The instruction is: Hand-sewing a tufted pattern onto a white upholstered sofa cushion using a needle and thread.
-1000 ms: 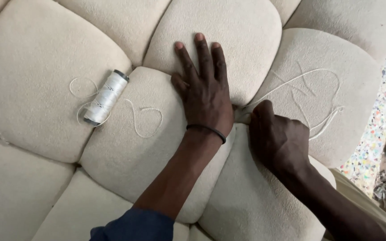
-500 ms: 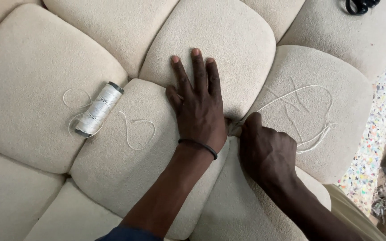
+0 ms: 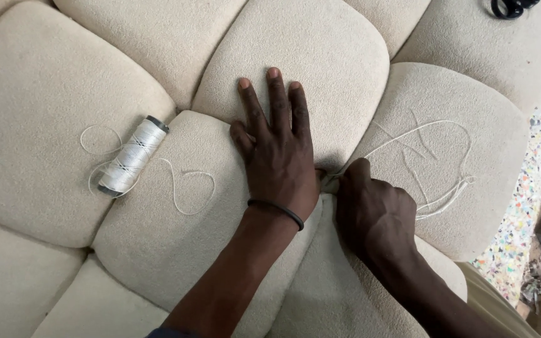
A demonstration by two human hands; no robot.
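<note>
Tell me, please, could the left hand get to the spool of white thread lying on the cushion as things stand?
Probably yes. The left hand lies flat on the tufted cushion, and the spool rests in the open to its left with only bare fabric and loose thread between them.

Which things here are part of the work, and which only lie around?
In use:
- left hand, flat on the cushion
- right hand, pinching at the seam
- loose thread beside it

Lying about:
- thread spool
- black object at the top edge, cut off
</note>
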